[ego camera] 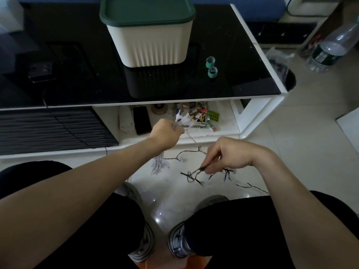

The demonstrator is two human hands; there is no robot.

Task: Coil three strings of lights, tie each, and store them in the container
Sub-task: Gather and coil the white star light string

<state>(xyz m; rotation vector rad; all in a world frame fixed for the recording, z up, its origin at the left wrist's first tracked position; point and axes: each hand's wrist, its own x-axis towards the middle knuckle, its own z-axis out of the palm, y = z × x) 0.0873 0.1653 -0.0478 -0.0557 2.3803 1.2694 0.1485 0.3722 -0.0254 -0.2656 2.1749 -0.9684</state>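
From the head camera you look down over your own knees at a low counter (258, 49) with a glossy black top and white edging. Your left hand (166, 133) is raised in front of the counter's lower shelf (223, 121), its fingers (177, 130) curled tight round a gathered bunch of white star lights (183, 119) that fan out above your fist; more of the same pale lights (159, 165) hang blurred below your wrist. A thin wire (191, 137) runs from that fist down toward your right hand (231, 154), which sits lower and nearer your right knee, thumb and fingers (210, 155) pinching a dark length of the string of lights (196, 171). The rest of that dark string trails loose across the pale tiled floor (303, 144) between your feet and the counter. On the counter top stands the cream ribbed container (151, 45) with its green lid (147, 10) closed, and just to its right lie two small green ties (211, 66), curled into loops. A phone (141, 120) and a tray of small bits (196, 115) rest on the lower shelf, and a plastic bottle (334, 45) stands on the floor at far right.
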